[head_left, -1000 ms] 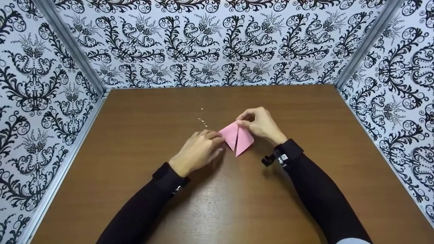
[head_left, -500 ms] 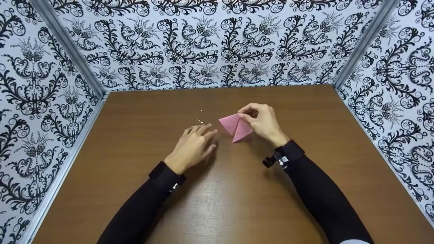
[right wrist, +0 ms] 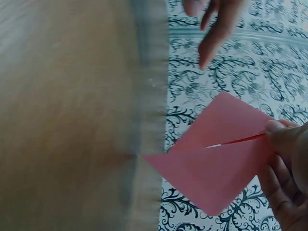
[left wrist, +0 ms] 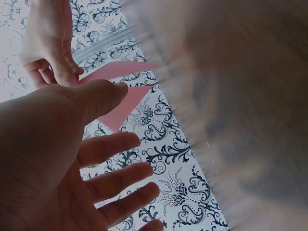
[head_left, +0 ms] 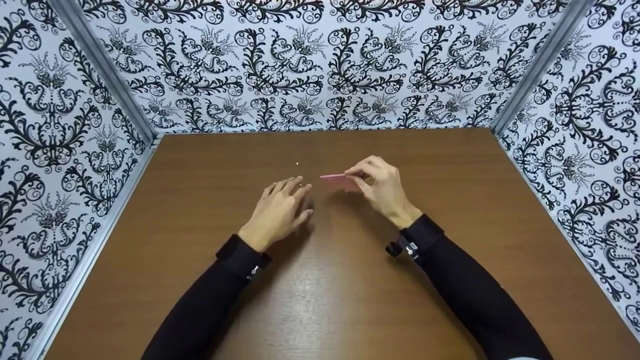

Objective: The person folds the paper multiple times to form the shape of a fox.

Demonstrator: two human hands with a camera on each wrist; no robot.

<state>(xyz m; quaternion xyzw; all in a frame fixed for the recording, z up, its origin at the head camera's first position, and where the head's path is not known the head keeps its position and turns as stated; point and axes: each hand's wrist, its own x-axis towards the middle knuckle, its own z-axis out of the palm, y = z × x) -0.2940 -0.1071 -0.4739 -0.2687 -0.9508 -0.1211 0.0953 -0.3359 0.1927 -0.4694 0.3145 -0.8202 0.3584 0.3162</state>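
My right hand [head_left: 379,184] pinches a folded pink paper [head_left: 336,179] by one corner and holds it lifted above the brown table [head_left: 320,280], nearly edge-on in the head view. In the right wrist view the pink paper [right wrist: 219,166] shows as two triangular flaps meeting at a crease, held between thumb and fingers [right wrist: 284,144]. My left hand [head_left: 280,210] hovers just left of the paper with fingers spread and relaxed, holding nothing. The left wrist view shows the left hand's palm [left wrist: 53,163] with the pink paper [left wrist: 122,91] beyond its fingers and the right hand [left wrist: 48,43] gripping it.
Patterned black-and-white walls [head_left: 320,65] close the table on three sides. A few tiny pale specks [head_left: 297,163] lie on the tabletop behind the hands. Both arms wear black sleeves with wrist-mounted cameras [head_left: 402,247].
The left hand let go of the paper and drew back to the left. The right hand lifted the paper off the table and turned it nearly flat.
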